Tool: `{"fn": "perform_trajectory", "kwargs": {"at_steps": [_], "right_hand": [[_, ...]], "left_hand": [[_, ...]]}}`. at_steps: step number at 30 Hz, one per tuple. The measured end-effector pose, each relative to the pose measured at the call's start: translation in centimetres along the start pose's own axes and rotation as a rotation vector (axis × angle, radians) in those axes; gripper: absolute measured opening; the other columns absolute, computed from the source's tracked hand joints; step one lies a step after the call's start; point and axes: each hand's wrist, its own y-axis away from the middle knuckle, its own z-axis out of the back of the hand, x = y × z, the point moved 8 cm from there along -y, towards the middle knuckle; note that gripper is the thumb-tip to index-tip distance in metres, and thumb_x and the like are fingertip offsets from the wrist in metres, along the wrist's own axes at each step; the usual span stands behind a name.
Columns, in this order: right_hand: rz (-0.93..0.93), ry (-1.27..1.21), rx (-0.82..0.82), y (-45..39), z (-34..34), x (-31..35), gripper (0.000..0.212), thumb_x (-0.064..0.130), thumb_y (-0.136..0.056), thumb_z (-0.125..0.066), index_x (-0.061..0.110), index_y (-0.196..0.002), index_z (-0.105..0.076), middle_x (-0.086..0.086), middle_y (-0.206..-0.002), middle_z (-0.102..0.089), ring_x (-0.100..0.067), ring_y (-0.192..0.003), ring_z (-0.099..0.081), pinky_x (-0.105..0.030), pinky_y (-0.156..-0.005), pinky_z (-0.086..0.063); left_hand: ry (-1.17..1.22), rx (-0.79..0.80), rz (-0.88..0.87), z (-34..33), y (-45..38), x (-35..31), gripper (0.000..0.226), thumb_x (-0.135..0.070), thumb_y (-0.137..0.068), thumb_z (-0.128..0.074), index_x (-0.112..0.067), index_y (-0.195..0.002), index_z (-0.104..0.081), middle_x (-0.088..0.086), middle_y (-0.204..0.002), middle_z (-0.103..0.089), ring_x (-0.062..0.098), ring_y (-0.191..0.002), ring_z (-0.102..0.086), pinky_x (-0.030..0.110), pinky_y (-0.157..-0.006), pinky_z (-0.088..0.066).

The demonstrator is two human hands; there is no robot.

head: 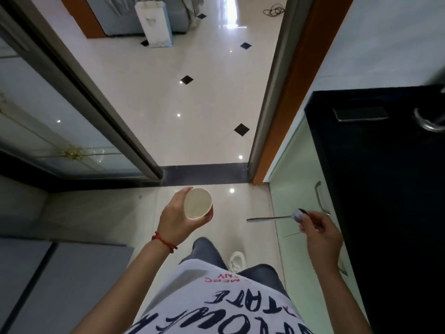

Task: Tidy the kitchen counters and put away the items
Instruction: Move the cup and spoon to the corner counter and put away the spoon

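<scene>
Head view is showing a person standing in a kitchen doorway, both hands loaded. The left hand [177, 219] is wrapping around a paper cup [198, 203], white inside and red outside, held upright and looking empty. The right hand [319, 233] is pinching a metal spoon [277, 217] by the bowl end, with the handle sticking out toward the cup, the two well apart. A dark counter [373, 177] is sitting to the person's right with a phone [360, 114] lying on it near the far edge. Likely step: carrying the cup and spoon off for putting away or binning. To do it well, the person should be keeping the cup level in case of dregs, tightening the spoon grip since the bowl end is slippery, and keeping the handle clear of the door frame [269, 104].
</scene>
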Motion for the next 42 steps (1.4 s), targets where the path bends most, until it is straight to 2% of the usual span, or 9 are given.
{"fn": "perform_trajectory", "kwargs": {"at_steps": [3,8,11,20,25,29,34,36,42], "right_hand": [[-0.004,0.024,-0.004,-3.4,-0.6,1.3,0.009,0.021,-0.081,-0.069,0.029,-0.079,-0.066,0.001,-0.078,-0.072,-0.018,-0.073,-0.068,-0.037,-0.073,-0.058],[-0.036,-0.125,-0.116,-7.6,-0.4,2.5,0.016,0.016,-0.082,-0.067,0.032,-0.078,-0.065,0.015,-0.074,-0.072,-0.007,-0.067,-0.066,-0.015,-0.064,-0.055],[-0.079,-0.174,-0.246,-9.4,0.5,2.7,0.018,0.01,-0.084,-0.064,0.027,-0.079,-0.066,0.005,-0.072,-0.071,-0.006,-0.065,-0.065,-0.011,-0.061,-0.053],[-0.148,-0.237,-0.682,-11.3,3.6,4.1,0.017,0.007,-0.084,-0.064,0.023,-0.079,-0.067,0.013,-0.064,-0.069,-0.002,-0.057,-0.062,-0.007,-0.057,-0.05],[-0.218,-0.255,-0.883,-10.0,5.9,3.6,0.005,0.012,-0.082,-0.066,0.015,-0.085,-0.069,0.014,-0.067,-0.07,-0.005,-0.059,-0.064,-0.008,-0.057,-0.052],[-0.271,-0.288,-1.019,-8.7,8.8,2.9,0.008,0.012,-0.083,-0.065,0.02,-0.081,-0.069,0.011,-0.063,-0.069,-0.003,-0.057,-0.064,-0.007,-0.057,-0.051],[-0.264,-0.275,-1.095,-8.5,13.0,2.9,0.009,0.007,-0.085,-0.061,0.012,-0.087,-0.068,0.001,-0.077,-0.068,0.0,-0.059,-0.065,-0.007,-0.054,-0.051],[-0.251,-0.281,-1.131,-8.6,14.7,2.9,0.011,0.008,-0.085,-0.061,0.017,-0.085,-0.067,0.003,-0.079,-0.068,0.001,-0.062,-0.065,-0.009,-0.056,-0.052],[-0.241,-0.292,-1.162,-9.7,18.3,2.1,0.012,0.008,-0.085,-0.061,0.019,-0.086,-0.066,0.003,-0.082,-0.068,-0.003,-0.065,-0.066,-0.009,-0.055,-0.052]], "left_hand": [[-0.005,0.037,0.002,-1.1,-3.5,-0.8,0.099,-0.073,-0.049,-0.057,-0.011,-0.125,-0.046,0.009,-0.122,-0.058,0.009,-0.099,-0.048,0.012,-0.081,-0.038],[-0.026,0.147,-0.047,-3.9,-11.1,-3.1,0.093,-0.068,-0.05,-0.063,-0.014,-0.123,-0.048,0.007,-0.12,-0.06,0.01,-0.096,-0.05,0.018,-0.081,-0.043],[-0.026,0.227,-0.147,-6.1,-16.4,-6.2,0.087,-0.055,-0.053,-0.072,-0.01,-0.123,-0.048,0.01,-0.119,-0.061,0.011,-0.097,-0.051,0.022,-0.082,-0.044],[0.048,0.489,-0.495,-11.7,-27.9,-21.2,0.075,-0.048,-0.052,-0.075,-0.017,-0.117,-0.053,-0.004,-0.111,-0.06,0.016,-0.095,-0.058,0.027,-0.08,-0.048],[0.088,0.704,-0.57,-16.1,-28.5,-27.3,0.074,-0.065,-0.042,-0.059,-0.034,-0.109,-0.047,-0.016,-0.097,-0.055,-0.006,-0.079,-0.056,0.003,-0.068,-0.04],[0.066,0.804,-0.7,-20.1,-27.8,-30.7,0.086,-0.064,-0.047,-0.06,-0.022,-0.121,-0.048,-0.013,-0.113,-0.053,0.005,-0.104,-0.052,0.021,-0.088,-0.042],[0.096,0.879,-0.723,-24.7,-25.7,-34.7,0.096,-0.057,-0.047,-0.068,-0.017,-0.13,-0.043,-0.008,-0.122,-0.05,0.007,-0.109,-0.047,0.013,-0.085,-0.036],[0.084,0.887,-0.75,-26.5,-25.0,-36.4,0.088,-0.04,-0.055,-0.081,-0.015,-0.13,-0.043,-0.001,-0.125,-0.053,0.012,-0.112,-0.05,0.007,-0.082,-0.033],[0.061,0.882,-0.773,-31.0,-23.8,-41.1,0.076,-0.023,-0.062,-0.083,-0.014,-0.127,-0.045,0.005,-0.126,-0.053,0.007,-0.106,-0.045,0.021,-0.087,-0.034]]}}
